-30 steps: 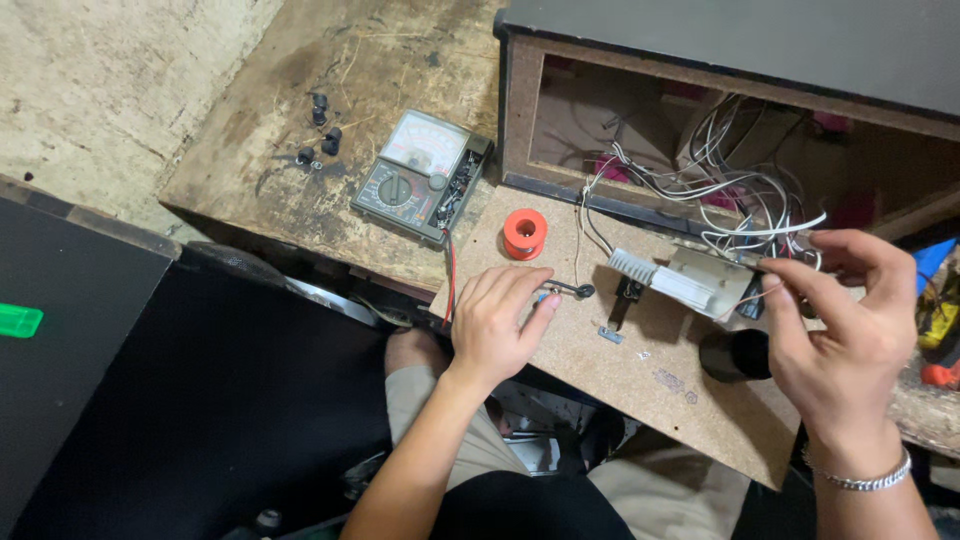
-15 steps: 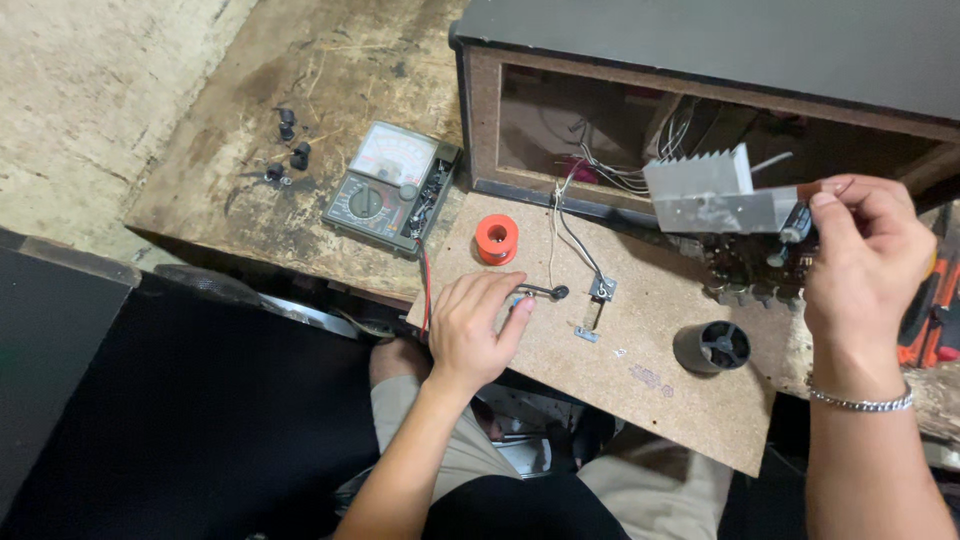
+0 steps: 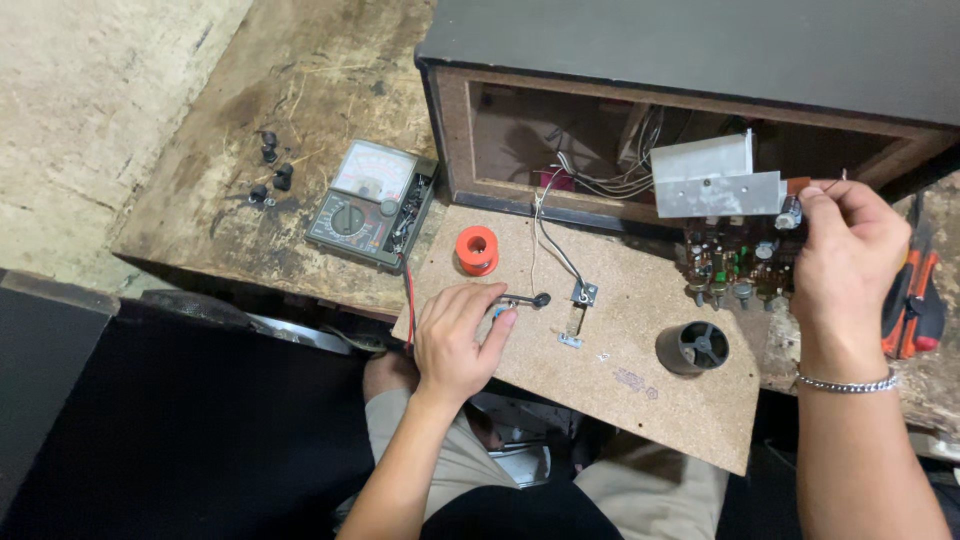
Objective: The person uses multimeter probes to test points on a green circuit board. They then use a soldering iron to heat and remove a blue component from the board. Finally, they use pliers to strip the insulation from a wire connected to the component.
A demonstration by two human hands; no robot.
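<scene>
Worn wooden workbench (image 3: pixel 200 200), fibreboard panel (image 3: pixel 640 350) in front of you.
An open speaker cabinet (image 3: pixel 600 60) holds loose wires. Your right hand (image 3: pixel 850 250) pinches a circuit board (image 3: pixel 735 215) lifted beside it; your left hand (image 3: pixel 455 340) lies on the panel, fingers closed on a small tool (image 3: pixel 520 300).

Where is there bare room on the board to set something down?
Bare: the board's near edge between the left hand and the black round part. Crowded: around the orange spool, the small switch and the circuit board in the right hand.
</scene>
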